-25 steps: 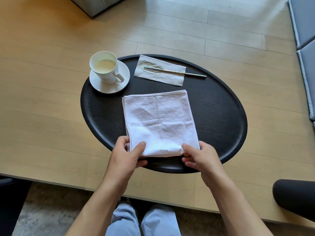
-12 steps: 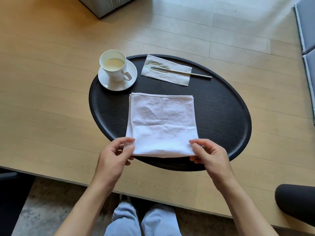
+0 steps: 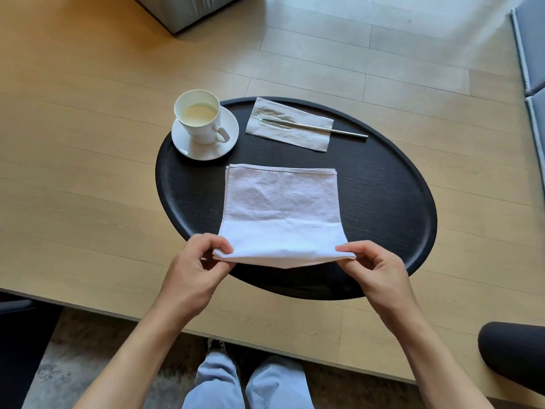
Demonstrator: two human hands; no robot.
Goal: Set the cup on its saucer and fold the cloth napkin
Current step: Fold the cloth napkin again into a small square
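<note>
A white cloth napkin, folded into a rough square, lies on a black oval tray. Its near edge is raised off the tray. My left hand pinches the near left corner. My right hand pinches the near right corner. A white cup with pale liquid stands upright on its white saucer at the tray's far left, handle pointing toward the right.
A paper napkin with a metal utensil across it lies at the tray's far side. The tray sits on a light wooden table. A dark rounded object is at the lower right; grey cushions at the right edge.
Both hands shifted from resting on the napkin's near edge to pinching its near corners and lifting them. The napkin's far edge now lies straighter. The cup has not moved on its saucer.
</note>
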